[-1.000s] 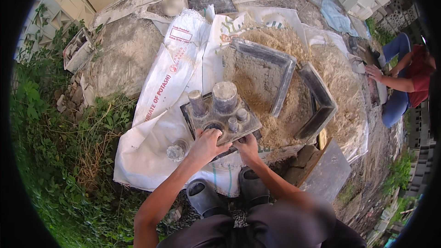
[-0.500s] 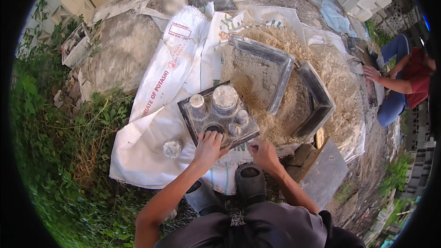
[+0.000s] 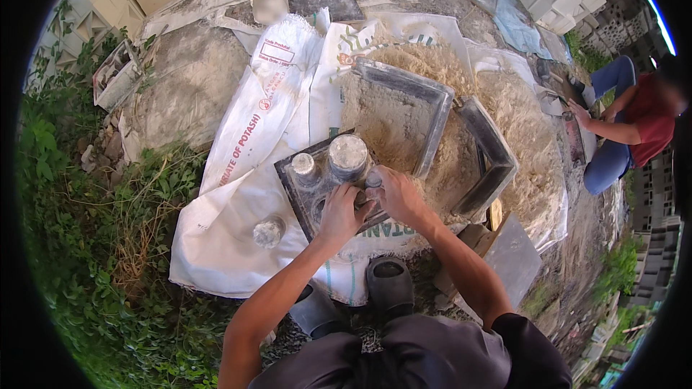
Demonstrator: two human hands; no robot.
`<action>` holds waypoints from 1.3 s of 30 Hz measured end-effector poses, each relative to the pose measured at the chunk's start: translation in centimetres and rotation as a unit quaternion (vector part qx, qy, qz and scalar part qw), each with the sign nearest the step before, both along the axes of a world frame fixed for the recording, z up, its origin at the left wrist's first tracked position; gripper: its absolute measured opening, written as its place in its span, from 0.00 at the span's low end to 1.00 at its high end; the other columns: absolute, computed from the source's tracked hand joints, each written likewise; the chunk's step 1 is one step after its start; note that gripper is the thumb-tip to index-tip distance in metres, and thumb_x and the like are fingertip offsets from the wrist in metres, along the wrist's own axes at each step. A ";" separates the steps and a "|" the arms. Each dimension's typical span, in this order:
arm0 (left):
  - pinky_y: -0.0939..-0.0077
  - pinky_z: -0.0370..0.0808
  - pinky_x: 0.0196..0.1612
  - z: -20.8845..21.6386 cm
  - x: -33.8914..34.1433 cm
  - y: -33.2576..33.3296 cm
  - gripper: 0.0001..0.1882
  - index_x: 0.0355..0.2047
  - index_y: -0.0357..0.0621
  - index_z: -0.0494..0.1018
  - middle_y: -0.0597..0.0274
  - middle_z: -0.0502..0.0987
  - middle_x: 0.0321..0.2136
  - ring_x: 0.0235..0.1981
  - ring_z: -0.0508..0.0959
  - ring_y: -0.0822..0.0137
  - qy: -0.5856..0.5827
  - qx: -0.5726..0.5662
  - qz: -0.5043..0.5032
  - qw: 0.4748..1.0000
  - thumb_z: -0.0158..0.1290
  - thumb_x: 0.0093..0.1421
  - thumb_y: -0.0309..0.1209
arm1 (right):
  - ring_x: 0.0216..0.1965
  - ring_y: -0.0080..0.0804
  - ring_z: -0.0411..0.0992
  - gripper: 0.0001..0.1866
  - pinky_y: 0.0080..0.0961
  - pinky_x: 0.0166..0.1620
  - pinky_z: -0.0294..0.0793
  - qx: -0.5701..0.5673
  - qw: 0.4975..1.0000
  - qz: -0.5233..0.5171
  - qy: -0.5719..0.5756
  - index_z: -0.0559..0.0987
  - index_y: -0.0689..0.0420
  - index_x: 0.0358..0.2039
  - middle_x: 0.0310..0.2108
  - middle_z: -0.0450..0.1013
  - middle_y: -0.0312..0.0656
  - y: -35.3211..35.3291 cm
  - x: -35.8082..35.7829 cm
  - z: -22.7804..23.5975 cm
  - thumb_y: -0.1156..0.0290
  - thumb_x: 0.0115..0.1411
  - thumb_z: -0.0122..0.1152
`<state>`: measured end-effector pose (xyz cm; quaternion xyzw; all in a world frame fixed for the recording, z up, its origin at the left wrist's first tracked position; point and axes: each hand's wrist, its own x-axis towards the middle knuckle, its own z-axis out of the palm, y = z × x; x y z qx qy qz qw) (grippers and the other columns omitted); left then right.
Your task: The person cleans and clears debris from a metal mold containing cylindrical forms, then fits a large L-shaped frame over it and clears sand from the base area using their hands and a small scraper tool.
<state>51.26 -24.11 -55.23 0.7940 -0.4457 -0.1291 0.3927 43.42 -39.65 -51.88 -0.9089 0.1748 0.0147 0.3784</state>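
Note:
A dark square plate [image 3: 292, 186] lies tilted on a white woven sack, with grey-caked cylinders standing on it. The widest cylinder [image 3: 348, 156] stands toward its far side, a medium one [image 3: 304, 166] to the left. My left hand [image 3: 342, 217] is at the plate's near right part, fingers curled around a small peg that they mostly hide. Beside it, my right hand [image 3: 401, 197] has its fingers closed on another small cylinder [image 3: 373, 179]. A round opening in the plate is partly covered by my left hand. A loose cylinder [image 3: 269, 232] rests on the sack to the left.
Beyond the plate, two dark L-shaped frames [image 3: 441, 122] [image 3: 497, 151] lie on sandy powder [image 3: 526, 130]. A grey board [image 3: 510, 252] leans at the near right. Green plants [image 3: 94, 245] grow on the left. A person in a red shirt [image 3: 649, 122] crouches at the far right.
My left hand has moved right and slightly up from the round opening to the small pegs. My right hand has moved left and up from beside the plate onto a small cylinder.

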 end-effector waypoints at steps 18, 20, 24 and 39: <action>0.57 0.64 0.49 -3.9 -1.5 3.2 0.23 0.45 0.42 0.71 0.57 0.74 0.41 0.46 0.71 0.54 -0.126 0.018 -0.011 0.992 0.63 0.49 0.33 | 0.50 0.56 0.69 0.24 0.42 0.51 0.69 0.001 0.993 -0.012 -0.114 0.68 0.61 0.53 0.48 0.71 0.56 1.6 -2.5 -4.4 0.77 0.55 0.60; 0.58 0.63 0.48 -4.3 -1.8 2.9 0.19 0.42 0.43 0.71 0.59 0.74 0.39 0.45 0.71 0.56 -0.091 -0.024 0.034 0.995 0.61 0.50 0.27 | 0.50 0.55 0.69 0.24 0.42 0.50 0.69 -0.006 0.992 -0.019 -0.123 0.67 0.61 0.54 0.48 0.71 0.56 1.3 -2.8 -5.8 0.75 0.56 0.60; 0.58 0.63 0.49 -3.2 -2.3 4.3 0.16 0.41 0.44 0.71 0.60 0.74 0.39 0.44 0.72 0.57 -0.071 -0.009 0.084 0.994 0.60 0.50 0.26 | 0.45 0.53 0.72 0.19 0.41 0.45 0.71 -0.100 0.991 -0.086 0.013 0.73 0.62 0.48 0.42 0.74 0.56 2.1 -3.9 -4.5 0.69 0.57 0.61; 0.65 0.71 0.52 -4.1 2.6 16.2 0.38 0.51 0.43 0.62 0.53 0.70 0.49 0.47 0.73 0.59 0.080 -0.167 0.272 0.944 0.71 0.43 0.30 | 0.47 0.43 0.71 0.20 0.36 0.49 0.69 -0.297 0.924 0.188 -0.147 0.72 0.62 0.48 0.42 0.71 0.49 9.9 -1.9 -6.0 0.70 0.55 0.54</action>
